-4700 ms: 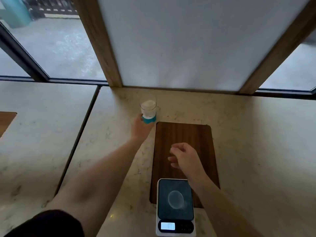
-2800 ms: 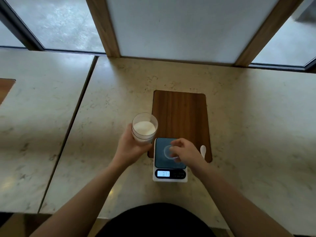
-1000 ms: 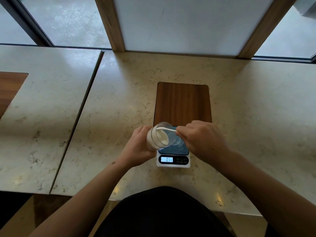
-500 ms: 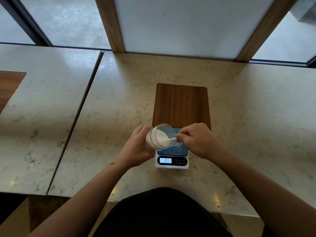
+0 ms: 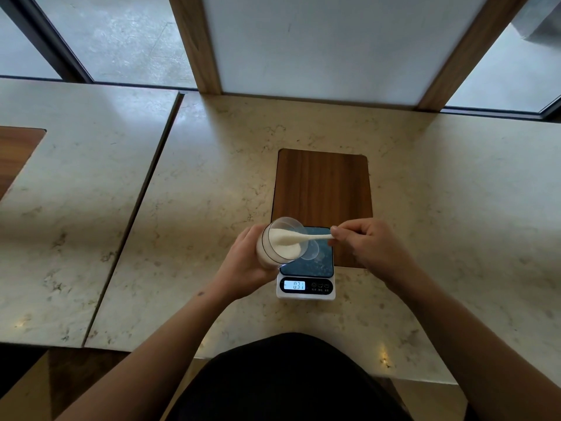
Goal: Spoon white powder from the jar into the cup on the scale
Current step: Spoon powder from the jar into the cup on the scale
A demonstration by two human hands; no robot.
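My left hand (image 5: 243,262) grips a clear jar (image 5: 280,243) of white powder, tilted with its mouth toward the right, just above the left edge of the scale (image 5: 306,268). My right hand (image 5: 367,244) pinches the handle of a white spoon (image 5: 306,237); its bowl is heaped with powder and lies in the jar's mouth. A small clear cup (image 5: 312,253) stands on the scale's dark platform, partly hidden behind the jar. The display reads 031.
The scale rests half on a dark wooden board (image 5: 323,183) set on the marble counter (image 5: 194,208). A seam (image 5: 136,214) splits the counter on the left. Windows and wooden posts rise behind the counter.
The spoon's bowl has drawn up out of the powder, now heaped, to the jar's mouth, and my right hand has shifted a little to the right. The display is unchanged.
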